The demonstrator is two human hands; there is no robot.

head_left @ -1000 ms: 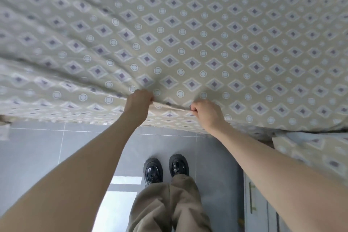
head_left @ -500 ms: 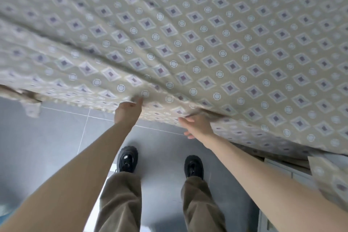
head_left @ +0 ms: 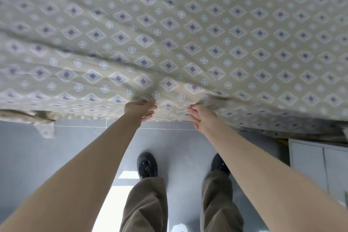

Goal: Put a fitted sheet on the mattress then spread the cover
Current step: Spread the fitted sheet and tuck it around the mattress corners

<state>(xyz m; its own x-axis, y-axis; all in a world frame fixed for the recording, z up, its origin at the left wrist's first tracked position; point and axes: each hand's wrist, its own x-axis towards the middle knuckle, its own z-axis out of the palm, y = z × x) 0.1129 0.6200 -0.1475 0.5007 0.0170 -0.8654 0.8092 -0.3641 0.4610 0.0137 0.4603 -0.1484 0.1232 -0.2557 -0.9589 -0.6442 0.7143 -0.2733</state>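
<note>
A beige sheet [head_left: 188,34] printed with purple diamonds and pale rings covers the whole mattress and fills the upper half of the view, with long creases running across it. Both my hands are at its near edge, where the cloth folds over the side of the bed. My left hand [head_left: 140,111] has its fingers straight and spread, the fingertips touching the sheet edge. My right hand [head_left: 201,118] also has straight fingers, which lie against the hanging edge a little to the right. The cloth bunches slightly between the two hands.
A loose flap of the sheet [head_left: 46,129] hangs down at the left. Grey floor tiles [head_left: 37,156] lie below the bed edge, with my two black shoes [head_left: 146,165] on them. A white cabinet [head_left: 320,165] stands at the right beside the bed.
A second ago both hands gripped the sheet's edge. Since then the right hand, then the left, has opened, and my feet have moved apart.
</note>
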